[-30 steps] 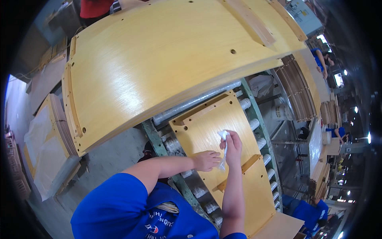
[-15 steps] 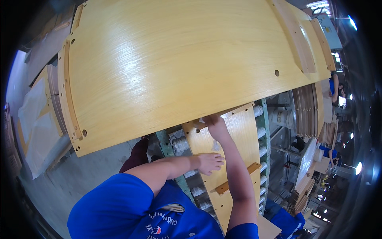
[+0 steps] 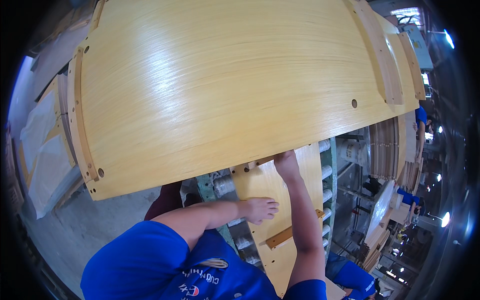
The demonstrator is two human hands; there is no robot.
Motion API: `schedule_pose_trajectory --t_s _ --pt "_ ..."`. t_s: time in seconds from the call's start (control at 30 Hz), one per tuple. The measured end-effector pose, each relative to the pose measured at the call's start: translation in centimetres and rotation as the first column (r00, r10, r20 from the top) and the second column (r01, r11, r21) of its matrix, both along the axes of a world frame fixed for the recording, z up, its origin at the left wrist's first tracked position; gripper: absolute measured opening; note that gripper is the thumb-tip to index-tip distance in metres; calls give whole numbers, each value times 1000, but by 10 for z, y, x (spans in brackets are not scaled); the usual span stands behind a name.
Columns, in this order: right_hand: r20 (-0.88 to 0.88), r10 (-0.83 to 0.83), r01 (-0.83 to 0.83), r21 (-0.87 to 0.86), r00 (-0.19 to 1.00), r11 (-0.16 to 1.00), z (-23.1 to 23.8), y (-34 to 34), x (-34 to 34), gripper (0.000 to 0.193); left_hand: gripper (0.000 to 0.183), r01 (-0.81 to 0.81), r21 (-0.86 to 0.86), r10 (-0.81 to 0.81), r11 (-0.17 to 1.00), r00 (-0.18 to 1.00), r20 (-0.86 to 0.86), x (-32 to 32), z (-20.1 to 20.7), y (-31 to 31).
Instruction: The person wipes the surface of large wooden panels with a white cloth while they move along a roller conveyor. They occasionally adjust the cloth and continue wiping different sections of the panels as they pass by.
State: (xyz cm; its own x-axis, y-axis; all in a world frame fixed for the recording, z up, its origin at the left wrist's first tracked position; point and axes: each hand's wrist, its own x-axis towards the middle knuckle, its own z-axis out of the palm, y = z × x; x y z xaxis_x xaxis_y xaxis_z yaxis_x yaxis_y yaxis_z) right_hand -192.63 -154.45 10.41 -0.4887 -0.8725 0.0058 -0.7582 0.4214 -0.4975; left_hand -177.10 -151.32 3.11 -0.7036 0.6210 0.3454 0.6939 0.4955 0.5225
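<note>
A large yellow-varnished wooden panel (image 3: pixel 215 90), with wooden strips along its ends, spreads across the view. Partly beneath it lies a narrower yellow panel (image 3: pixel 272 185) on the roller conveyor. My left hand (image 3: pixel 261 209) rests palm down on the narrower panel, fingers stretched out and nothing held. My right hand (image 3: pixel 287 164) is closed at the near edge of the large panel, beside a wooden strip (image 3: pixel 259 163) on the narrower panel. Its fingertips are partly hidden, and what they grip cannot be made out. Another wooden strip (image 3: pixel 280 237) crosses the narrower panel closer to me.
Plastic-wrapped rollers (image 3: pixel 223 185) line the green conveyor frame (image 3: pixel 205 187). Stacked boards (image 3: pixel 384 147) stand at the right, and a panel under white sheeting (image 3: pixel 52 172) at the left. A person in blue (image 3: pixel 356 278) is low at the right, with other people farther off.
My right hand has shifted rightward along the large panel's edge. A whitish scrap beside it no longer shows. My left hand stays on the narrower panel; the whole view has shifted slightly.
</note>
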Motion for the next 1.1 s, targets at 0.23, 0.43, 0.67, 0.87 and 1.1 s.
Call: schedule_pose_trajectory --t_s 0.23,0.43,0.67,0.87,1.1 --pt "99 -183 183 7 978 983 -5 19 -57 22 38 3 30 -3 1000 1000 19 0 0 1" --pt "26 -158 160 -113 987 981 -11 37 -105 35 37 19 6 -19 1000 1000 2 -1 2 2" --pt "-43 -180 179 -28 983 983 -28 54 -150 42 39 19 -17 -19 1000 999 28 -3 2 0" --pt "-380 -53 100 106 924 989 -32 53 -175 47 38 0 -6 0 1000 1000 15 -2 0 -1" --pt "21 -184 185 -100 983 978 -27 53 -177 53 36 0 31 0 1000 1000 24 -4 -2 1"
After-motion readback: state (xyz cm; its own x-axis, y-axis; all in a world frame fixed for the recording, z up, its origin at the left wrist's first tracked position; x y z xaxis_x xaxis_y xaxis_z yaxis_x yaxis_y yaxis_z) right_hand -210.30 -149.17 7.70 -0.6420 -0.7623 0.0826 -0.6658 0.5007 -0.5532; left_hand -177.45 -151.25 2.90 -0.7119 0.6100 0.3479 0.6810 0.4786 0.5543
